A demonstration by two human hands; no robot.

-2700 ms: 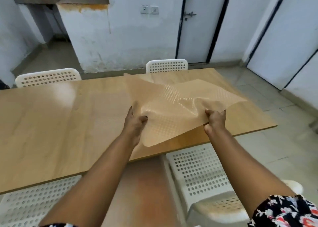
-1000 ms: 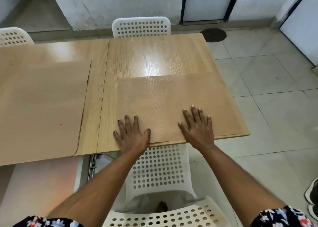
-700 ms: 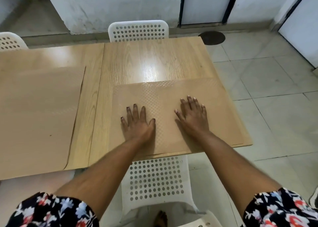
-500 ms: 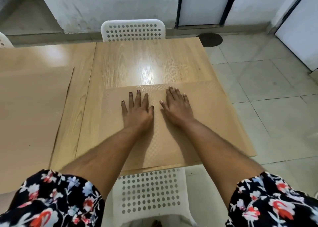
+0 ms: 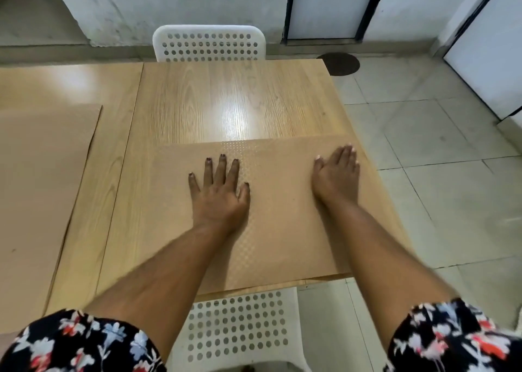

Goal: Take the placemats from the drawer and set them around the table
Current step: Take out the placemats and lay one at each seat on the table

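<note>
Wooden table (image 5: 237,97) fills the view, a tan placemat (image 5: 282,230) lying flat at its near right corner. Left hand (image 5: 219,195) and right hand (image 5: 336,178) press it, fingers straight; sweeping outward evenly should flatten any ripples.

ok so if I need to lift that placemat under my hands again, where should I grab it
Probably by the near edge of the placemat, coming from your side of the table. It lies flat, so there is nothing to pinch on top, but that edge sits right at the table's rim above the white chair, where fingers could likely slip under. Lift the left hand and right hand first.
</note>
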